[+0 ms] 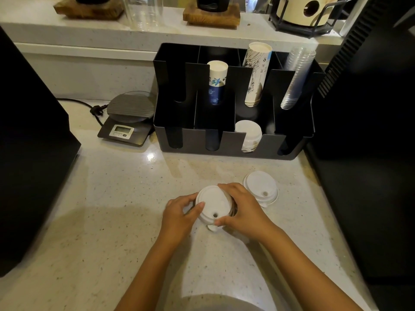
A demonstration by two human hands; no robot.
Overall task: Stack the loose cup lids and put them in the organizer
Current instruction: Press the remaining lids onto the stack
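Observation:
A stack of white cup lids [212, 204] is held between both hands just above the speckled counter [112, 198]. My left hand [179, 216] grips its left rim, thumb on top. My right hand [244, 209] wraps the right side, thumb near the sip hole. Another small pile of white lids [260, 187] lies on the counter just right of my hands. The black organizer [190, 140] stands behind, with a stack of white lids [248, 133] in its third front slot.
The organizer's back slots hold two paper cup stacks [216, 81] [256, 72] and clear plastic cups [296, 75]. A digital scale [128, 117] with a cord sits left of it. Black machines flank the counter at left [33, 153] and right [370, 131].

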